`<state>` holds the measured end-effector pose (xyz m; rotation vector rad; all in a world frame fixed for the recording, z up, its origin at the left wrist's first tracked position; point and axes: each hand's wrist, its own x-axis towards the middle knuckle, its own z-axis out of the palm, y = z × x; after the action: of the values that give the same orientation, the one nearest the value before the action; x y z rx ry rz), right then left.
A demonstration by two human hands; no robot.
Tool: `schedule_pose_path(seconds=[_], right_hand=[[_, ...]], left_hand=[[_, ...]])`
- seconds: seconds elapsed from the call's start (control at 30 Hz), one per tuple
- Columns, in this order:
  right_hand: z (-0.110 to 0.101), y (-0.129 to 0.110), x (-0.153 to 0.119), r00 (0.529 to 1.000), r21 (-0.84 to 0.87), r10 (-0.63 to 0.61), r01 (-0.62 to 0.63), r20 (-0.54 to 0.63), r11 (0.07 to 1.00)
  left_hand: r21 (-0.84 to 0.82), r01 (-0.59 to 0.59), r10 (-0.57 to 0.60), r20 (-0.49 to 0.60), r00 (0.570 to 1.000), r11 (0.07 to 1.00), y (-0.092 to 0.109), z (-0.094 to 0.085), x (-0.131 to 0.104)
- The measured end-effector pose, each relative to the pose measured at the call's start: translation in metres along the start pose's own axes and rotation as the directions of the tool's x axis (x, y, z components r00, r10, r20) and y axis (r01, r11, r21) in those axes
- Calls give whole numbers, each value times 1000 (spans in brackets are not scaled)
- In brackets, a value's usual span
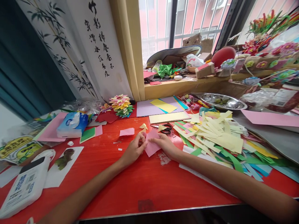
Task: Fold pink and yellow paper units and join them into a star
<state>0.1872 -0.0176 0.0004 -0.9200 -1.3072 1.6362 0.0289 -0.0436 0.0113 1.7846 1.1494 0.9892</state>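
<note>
Between my two hands is a pink square of paper (153,147), held a little above the red table (130,189). My left hand (135,148) pinches its left corner between thumb and fingers. On the right side, my right hand (166,146) grips the same sheet, thumb on top and the other fingers hidden behind it. A small stack of pink paper (127,132) lies up and left of my hands. Small folded cream pieces (143,127) sit just beyond my fingertips, beside black-handled scissors (166,128).
Many cut paper strips (217,133) pile up at the right, near a metal plate (223,101). A tissue pack (72,125), a layered paper ornament (121,105) and a white box (25,186) stand at the left. Coloured sheets (144,109) lie near the windowsill.
</note>
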Motion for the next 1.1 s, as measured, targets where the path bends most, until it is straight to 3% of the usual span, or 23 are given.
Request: schedule_pose_path(seconds=[0.17,0.3,0.43,0.63,0.73,0.83,0.93,1.1], right_hand=[[1,1,0,999,93,-17,21,-45,995],[3,2,-2,999,169,-28,33,-30,985],[4,2,-3,999,197,-32,40,-40,980],[3,1,-2,996,95,-81,84,-35,992],[5,-2,-2,996,39,-91,92,-26,995],[5,-2,-3,994,-76,-111,112,14,991],[4,1,-4,980,-223,-197,196,14,955],[3,1,-8,956,-334,-277,293,94,896]], left_hand=[[39,-26,27,-26,999,999,1,1,-2],[244,-155,172,-49,984,957,1,1,-7],[287,-226,252,-57,966,931,2,1,-11],[57,-68,77,-164,984,996,3,0,-5],[-46,4,-11,-155,988,999,-1,-2,2],[-47,72,-76,-92,993,996,-4,-3,6],[-66,110,-114,-51,992,992,-5,-5,5],[-179,98,-115,-89,989,979,-4,-7,5]])
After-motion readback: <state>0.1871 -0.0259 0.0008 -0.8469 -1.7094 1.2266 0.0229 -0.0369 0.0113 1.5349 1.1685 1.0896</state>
